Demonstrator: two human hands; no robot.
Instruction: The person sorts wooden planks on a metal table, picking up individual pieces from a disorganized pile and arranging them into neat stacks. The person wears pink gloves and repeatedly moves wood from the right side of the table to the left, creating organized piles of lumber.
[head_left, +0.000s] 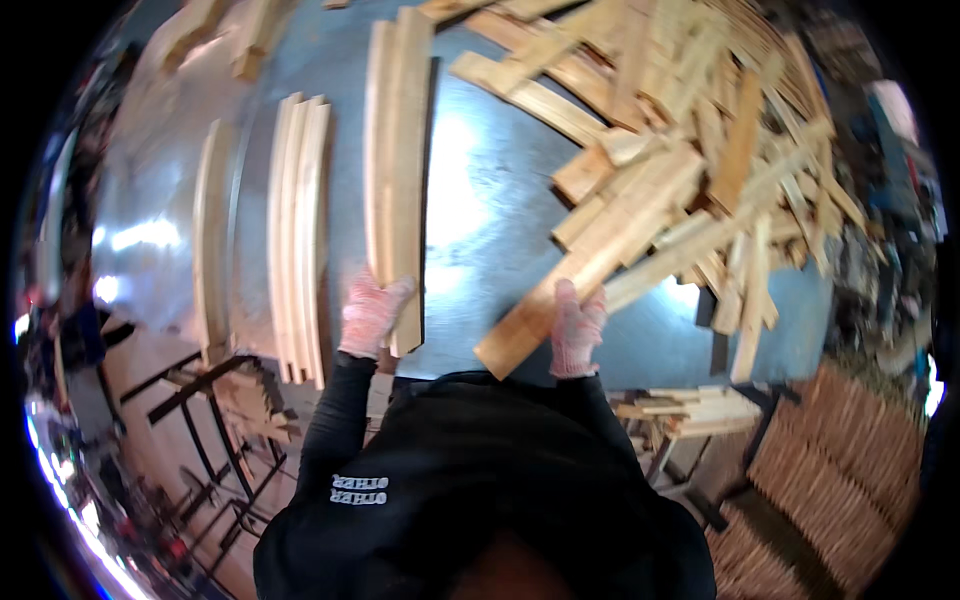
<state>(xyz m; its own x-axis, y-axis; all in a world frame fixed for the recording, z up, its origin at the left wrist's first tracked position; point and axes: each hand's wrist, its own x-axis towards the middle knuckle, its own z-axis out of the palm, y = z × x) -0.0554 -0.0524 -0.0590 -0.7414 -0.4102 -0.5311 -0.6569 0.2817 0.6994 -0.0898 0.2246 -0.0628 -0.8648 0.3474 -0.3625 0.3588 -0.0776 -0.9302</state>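
Both my hands wear pale pinkish knit gloves. At the near end of a group of long wooden planks [405, 180], my left hand [375, 315] is closed on the side of the planks, its thumb lying over the top. My right hand [577, 330] is at the right edge of a wider wooden board [535, 325], with thumb and fingers apart and the thumb touching the board. That board slants from the wood pile down to the table's near edge. Blur softens the right fingers, and the undersides of both hands are hidden.
A large heap of loose wooden pieces [690, 110] covers the right of the metal table [480, 240]. Left of my hands lie a bundle of several narrow strips [298, 240] and a separate plank [210, 240]. Below the table edge stand wood stacks [690, 410] and a dark metal frame [200, 430].
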